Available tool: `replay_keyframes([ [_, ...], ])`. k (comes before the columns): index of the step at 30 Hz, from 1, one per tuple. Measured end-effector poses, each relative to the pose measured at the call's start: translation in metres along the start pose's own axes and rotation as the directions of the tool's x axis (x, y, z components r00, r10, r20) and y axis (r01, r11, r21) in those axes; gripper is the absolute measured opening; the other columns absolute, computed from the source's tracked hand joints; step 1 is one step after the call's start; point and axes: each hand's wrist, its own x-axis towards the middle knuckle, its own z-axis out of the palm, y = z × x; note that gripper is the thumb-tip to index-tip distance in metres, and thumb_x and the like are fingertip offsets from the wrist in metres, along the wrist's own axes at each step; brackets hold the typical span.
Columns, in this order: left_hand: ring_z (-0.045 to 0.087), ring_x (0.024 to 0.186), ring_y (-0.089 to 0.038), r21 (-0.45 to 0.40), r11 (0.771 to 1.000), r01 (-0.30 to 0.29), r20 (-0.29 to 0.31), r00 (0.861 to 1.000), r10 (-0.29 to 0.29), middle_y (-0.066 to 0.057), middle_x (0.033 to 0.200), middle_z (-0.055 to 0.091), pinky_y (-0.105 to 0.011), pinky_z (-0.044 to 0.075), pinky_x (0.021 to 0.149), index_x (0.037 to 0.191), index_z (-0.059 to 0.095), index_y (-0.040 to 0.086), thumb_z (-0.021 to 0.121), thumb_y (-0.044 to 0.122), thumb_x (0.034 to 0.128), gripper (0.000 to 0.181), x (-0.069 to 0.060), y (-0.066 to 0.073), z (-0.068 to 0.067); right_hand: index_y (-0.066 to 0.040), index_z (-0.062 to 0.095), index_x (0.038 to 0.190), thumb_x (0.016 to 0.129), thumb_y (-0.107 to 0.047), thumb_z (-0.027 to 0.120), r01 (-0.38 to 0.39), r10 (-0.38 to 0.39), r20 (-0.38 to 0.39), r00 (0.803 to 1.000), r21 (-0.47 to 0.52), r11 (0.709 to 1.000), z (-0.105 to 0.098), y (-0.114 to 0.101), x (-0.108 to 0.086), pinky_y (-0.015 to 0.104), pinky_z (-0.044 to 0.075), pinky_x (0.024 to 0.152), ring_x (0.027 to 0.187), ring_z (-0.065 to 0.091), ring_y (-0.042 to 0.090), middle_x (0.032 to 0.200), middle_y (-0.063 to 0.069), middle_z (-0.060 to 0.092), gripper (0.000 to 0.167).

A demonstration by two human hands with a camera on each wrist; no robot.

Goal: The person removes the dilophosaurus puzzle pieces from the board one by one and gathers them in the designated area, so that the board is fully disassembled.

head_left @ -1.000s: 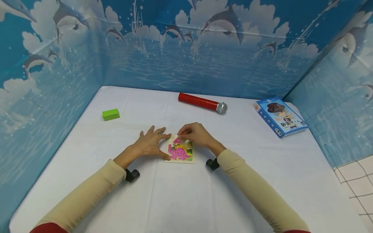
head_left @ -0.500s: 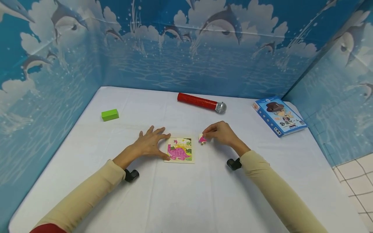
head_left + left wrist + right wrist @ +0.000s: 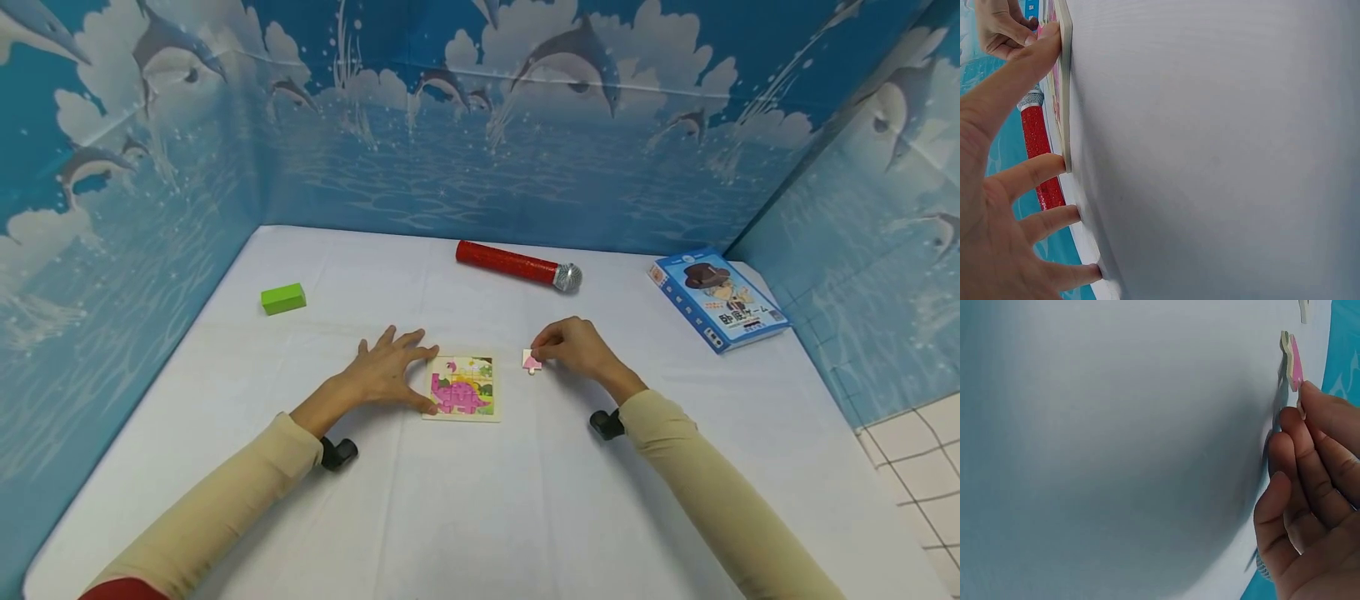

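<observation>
A small square jigsaw puzzle with a pink dinosaur picture and a pale frame lies flat on the white table. My left hand has its fingers spread; the thumb rests on the puzzle's lower left corner and the index finger touches its upper left, as the left wrist view also shows at the frame's edge. To the right of the puzzle, my right hand pinches a pink and white puzzle piece between thumb and fingers. In the right wrist view the piece is seen edge-on, close to the tabletop.
Behind the puzzle lies a red microphone with a silver head. A green block is at the back left. A blue box with a cartoon figure sits at the back right. Dolphin-printed curtains enclose the table's back and sides.
My right hand has lifted the pink piece from the puzzle's upper left and carried it right, beyond the frame. My left hand stays in place.
</observation>
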Motion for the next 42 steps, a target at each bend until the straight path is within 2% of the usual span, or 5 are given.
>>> replay_keyframes([
  [13,0.009,0.146,-0.049,0.013,1.000,0.001,0.002,1.000,-0.001,-0.011,0.161,0.025,-0.080,0.012,0.102,0.149,0.045,0.023,0.079,0.066,0.0665,0.099,0.000,-0.002,-0.002,-0.008,0.076,0.094,0.088,-0.012,0.074,0.001,-0.001,-0.031,1.000,-0.031,1.000,0.007,-0.001,0.003,0.029,0.048,0.068,0.080,0.056,0.019,0.087,0.003,0.069,0.007],
  [22,0.009,0.145,-0.050,-0.005,1.000,-0.011,-0.003,1.000,0.011,-0.013,0.160,0.026,-0.081,0.012,0.101,0.149,0.046,0.021,0.080,0.066,0.0660,0.100,-0.001,-0.003,-0.002,-0.010,0.078,0.095,0.089,-0.016,0.072,-0.031,0.023,-0.058,0.998,-0.144,0.989,0.007,-0.011,0.003,0.033,0.050,0.072,0.084,0.058,0.020,0.087,0.000,0.073,0.011],
  [28,0.010,0.145,-0.050,0.000,1.000,-0.009,-0.010,1.000,0.009,-0.011,0.160,0.026,-0.080,0.013,0.101,0.148,0.047,0.022,0.080,0.066,0.0651,0.100,0.000,0.000,-0.001,-0.007,0.077,0.095,0.091,-0.014,0.069,0.032,-0.046,-0.090,0.995,-0.150,0.988,0.008,-0.016,0.006,0.032,0.052,0.070,0.079,0.060,0.019,0.088,0.003,0.072,0.012],
  [37,0.010,0.145,-0.051,-0.006,1.000,-0.012,-0.013,1.000,0.012,-0.012,0.160,0.026,-0.081,0.013,0.101,0.148,0.047,0.022,0.080,0.066,0.0647,0.100,0.001,-0.002,-0.001,-0.007,0.076,0.107,0.090,-0.011,0.070,0.175,-0.173,0.027,0.985,-0.122,0.977,0.030,-0.051,0.013,0.030,0.053,0.076,0.088,0.060,0.017,0.098,0.003,0.071,0.018],
  [42,0.009,0.145,-0.050,-0.007,1.000,-0.008,-0.005,1.000,0.008,-0.011,0.161,0.025,-0.080,0.012,0.101,0.148,0.047,0.023,0.080,0.066,0.0647,0.100,0.001,-0.002,0.000,-0.007,0.074,0.113,0.089,-0.010,0.072,0.206,-0.194,0.111,0.975,-0.101,0.973,0.046,-0.068,0.016,0.030,0.053,0.084,0.094,0.061,0.015,0.104,0.001,0.071,0.025],
])
